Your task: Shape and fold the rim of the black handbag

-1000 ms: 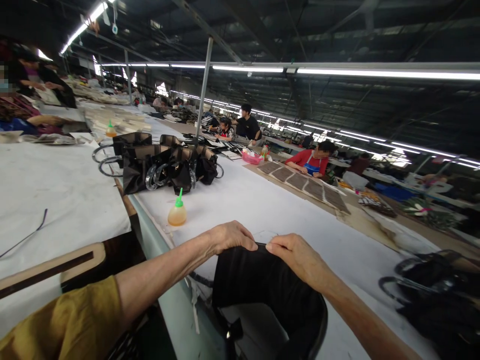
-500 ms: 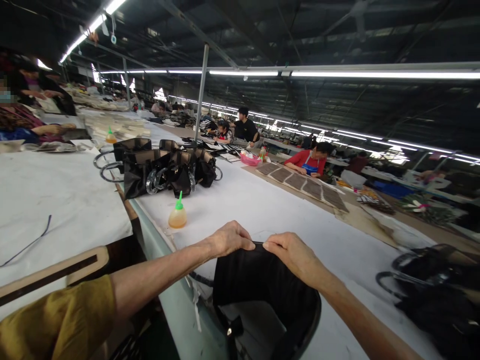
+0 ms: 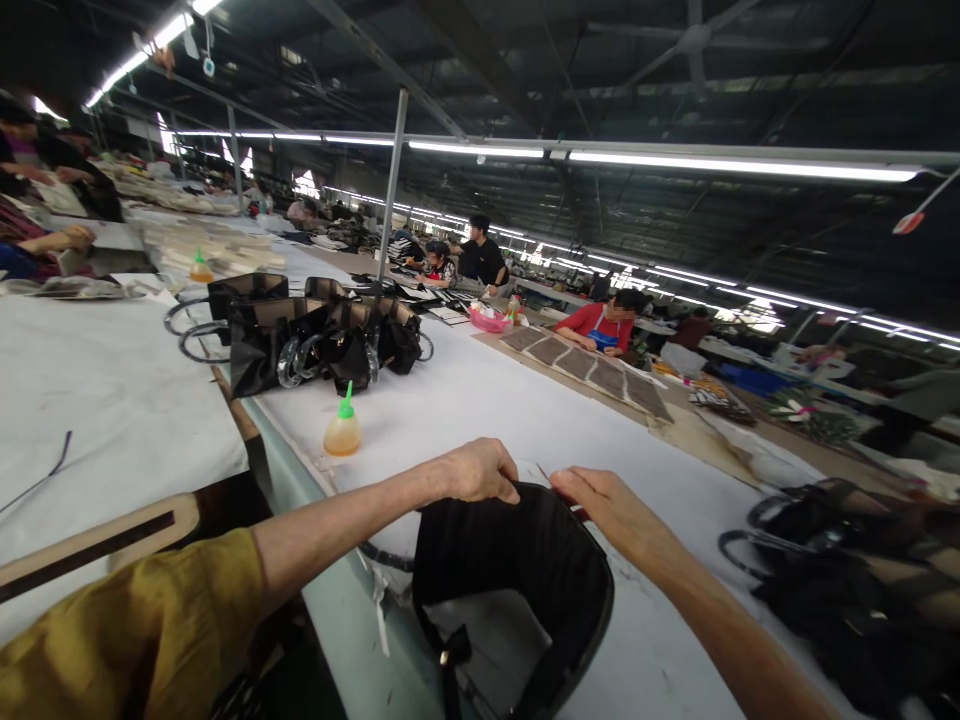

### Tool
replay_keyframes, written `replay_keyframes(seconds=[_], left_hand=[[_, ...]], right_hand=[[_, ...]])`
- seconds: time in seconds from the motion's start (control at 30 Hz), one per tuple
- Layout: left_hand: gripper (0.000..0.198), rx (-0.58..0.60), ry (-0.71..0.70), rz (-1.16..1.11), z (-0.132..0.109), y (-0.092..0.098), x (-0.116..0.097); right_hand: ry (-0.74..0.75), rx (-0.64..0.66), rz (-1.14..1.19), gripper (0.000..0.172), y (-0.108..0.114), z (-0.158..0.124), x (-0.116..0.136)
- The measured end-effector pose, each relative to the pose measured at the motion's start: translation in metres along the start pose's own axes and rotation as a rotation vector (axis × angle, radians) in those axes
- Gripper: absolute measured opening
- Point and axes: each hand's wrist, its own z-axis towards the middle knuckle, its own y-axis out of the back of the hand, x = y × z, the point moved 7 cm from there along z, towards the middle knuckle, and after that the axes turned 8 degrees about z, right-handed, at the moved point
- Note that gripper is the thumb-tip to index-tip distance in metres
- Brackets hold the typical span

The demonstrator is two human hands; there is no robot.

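A black bag piece (image 3: 517,560) stands open at the table's near edge, with a dark looped handle on its left side. My left hand (image 3: 484,470) pinches its top rim near the middle. Just to the right, my right hand (image 3: 600,500) is closed at the same rim, thumb and fingers together; whether it grips the rim or something small is too fine to make out. Beyond my left forearm stands a squeeze bottle (image 3: 343,430) with a green nozzle and amber liquid.
Black bags (image 3: 315,335) with looped handles stand on the white table (image 3: 480,400) at the back left. More black bags (image 3: 855,580) lie at the right. People work at tables farther off, one in red (image 3: 596,325).
My right hand has moved a little right along the rim, widening the gap between my hands. The view has shifted slightly, and the bag piece appears farther left.
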Motion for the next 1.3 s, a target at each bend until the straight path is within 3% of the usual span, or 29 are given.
replay_keyframes(seconds=[0.37,0.67,0.8,0.9,1.13,1.3], left_hand=[[0.025,-0.033,-0.116,0.033,0.003,0.0,-0.008],[0.026,-0.014,-0.204,0.061,0.022,-0.011,-0.024],[0.025,-0.022,-0.271,0.08,0.022,-0.015,-0.028],[0.025,-0.032,-0.243,0.07,0.023,-0.016,-0.024],[0.026,0.025,-0.165,-0.04,0.026,-0.016,-0.014],[0.025,0.012,-0.134,-0.044,0.022,-0.012,-0.018]], right_hand=[[-0.079,-0.071,-0.139,0.032,-0.011,-0.004,-0.01],[-0.122,0.057,0.104,0.026,-0.013,0.0,-0.03],[-0.102,0.134,0.263,0.025,-0.012,0.001,-0.029],[-0.126,0.194,0.34,0.026,-0.011,-0.002,-0.025],[-0.173,0.033,0.331,0.034,-0.004,-0.011,-0.03],[-0.19,0.024,0.36,0.035,-0.011,-0.007,-0.037]])
